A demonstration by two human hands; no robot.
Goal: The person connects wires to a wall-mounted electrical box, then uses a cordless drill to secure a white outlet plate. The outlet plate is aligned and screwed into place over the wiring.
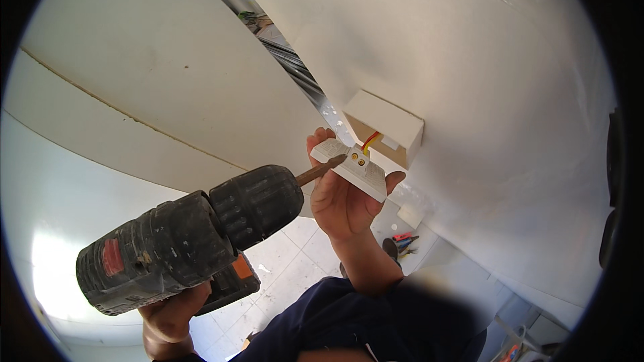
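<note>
My left hand [173,314] grips a black cordless drill [161,246] by its handle, below the motor housing. A rusty screwdriver bit [322,170] sticks out of the chuck [259,201] towards my right hand [347,206]. That hand holds a white electrical wall plate [372,176], its back turned up, between thumb and fingers. Two brass screw terminals [357,159] show on it. The bit's tip is just left of them; I cannot tell whether it touches. Red and yellow wires [370,143] run from the plate into an open-sided white box [390,118] on the wall.
A white wall panel [478,85] rises on the right, a pale board [166,85] on the left. Metal profiles [289,58] show in the gap between them. Several hand tools [404,244] lie on the tiled floor [294,256] near a shoe [391,249].
</note>
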